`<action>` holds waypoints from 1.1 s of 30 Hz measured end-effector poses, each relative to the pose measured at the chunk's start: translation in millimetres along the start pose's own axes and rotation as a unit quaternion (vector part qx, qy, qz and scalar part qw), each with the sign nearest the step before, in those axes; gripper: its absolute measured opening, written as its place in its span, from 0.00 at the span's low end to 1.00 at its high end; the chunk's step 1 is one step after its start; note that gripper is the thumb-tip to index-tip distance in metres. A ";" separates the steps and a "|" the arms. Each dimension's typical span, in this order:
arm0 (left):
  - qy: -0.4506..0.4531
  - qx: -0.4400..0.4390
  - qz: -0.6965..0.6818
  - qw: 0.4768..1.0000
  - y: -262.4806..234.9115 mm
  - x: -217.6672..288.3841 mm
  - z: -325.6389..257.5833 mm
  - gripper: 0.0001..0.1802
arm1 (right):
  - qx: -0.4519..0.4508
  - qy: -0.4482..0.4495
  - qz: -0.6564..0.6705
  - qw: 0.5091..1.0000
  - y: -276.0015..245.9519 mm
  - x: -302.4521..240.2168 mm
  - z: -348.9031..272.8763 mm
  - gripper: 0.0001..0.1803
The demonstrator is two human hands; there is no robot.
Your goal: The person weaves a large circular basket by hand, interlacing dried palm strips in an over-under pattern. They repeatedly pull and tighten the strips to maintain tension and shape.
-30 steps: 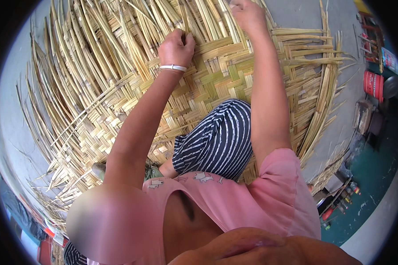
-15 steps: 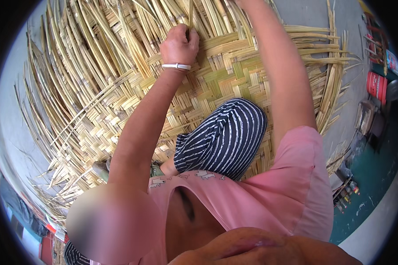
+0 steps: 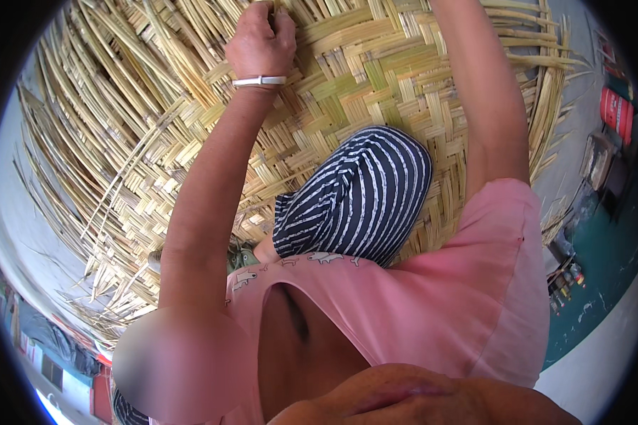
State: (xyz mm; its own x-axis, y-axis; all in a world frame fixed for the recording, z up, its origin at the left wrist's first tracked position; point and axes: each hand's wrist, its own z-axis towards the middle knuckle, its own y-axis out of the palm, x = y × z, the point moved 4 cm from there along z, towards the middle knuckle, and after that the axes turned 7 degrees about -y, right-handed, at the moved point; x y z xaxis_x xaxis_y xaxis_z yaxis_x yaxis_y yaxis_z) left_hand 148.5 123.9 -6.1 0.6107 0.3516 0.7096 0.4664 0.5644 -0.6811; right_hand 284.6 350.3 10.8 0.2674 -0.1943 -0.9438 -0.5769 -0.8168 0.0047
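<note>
A large mat (image 3: 376, 99) of flat, split reed strips spreads beneath me, woven in a zigzag pattern and greenish in places. My left hand (image 3: 261, 41), with a white band on its wrist, is closed near the mat's top part. A reed strip (image 3: 276, 6) shows between its thumb and fingers, cut off by the upper edge of the view. Loose unwoven reed strips (image 3: 113, 78) fan out to the left of that hand. My right forearm (image 3: 485, 78) stretches up past the mat's right part, and the right hand lies beyond the top edge.
My bent knee in striped trousers (image 3: 376, 184) rests over the mat. Strip ends (image 3: 546, 92) stick out along the right side. Farther right on the grey floor stand a red container (image 3: 616, 113) and a brick-like block (image 3: 597, 159). Small items (image 3: 566, 283) lie near a green floor area.
The whole view has shifted, so the left hand sits higher and farther left in it. The right hand, partly visible at the top before, is now out of view.
</note>
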 end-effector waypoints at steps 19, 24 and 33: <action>-0.022 0.020 -0.023 0.999 -5.4 6.8 -0.5 0.11 | 0.026 -0.038 -0.105 0.993 17.3 9.8 -29.4 0.13; -0.046 -0.026 -0.034 0.998 -2.2 8.6 -1.3 0.12 | 0.045 -0.070 0.006 0.997 2.1 26.4 -46.2 0.30; 0.055 -0.083 -0.051 0.994 -0.6 6.7 0.7 0.10 | -0.027 -0.150 0.126 0.980 4.6 24.8 -45.9 0.29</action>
State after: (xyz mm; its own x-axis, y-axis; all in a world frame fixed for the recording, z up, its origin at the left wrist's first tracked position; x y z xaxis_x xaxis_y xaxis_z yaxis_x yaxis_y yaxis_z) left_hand 151.9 126.4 -0.8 0.6159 0.2101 0.7593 0.6232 0.4596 -0.6327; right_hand 324.0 316.8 2.6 -0.1216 -0.2309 -0.9654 -0.5523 -0.7924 0.2590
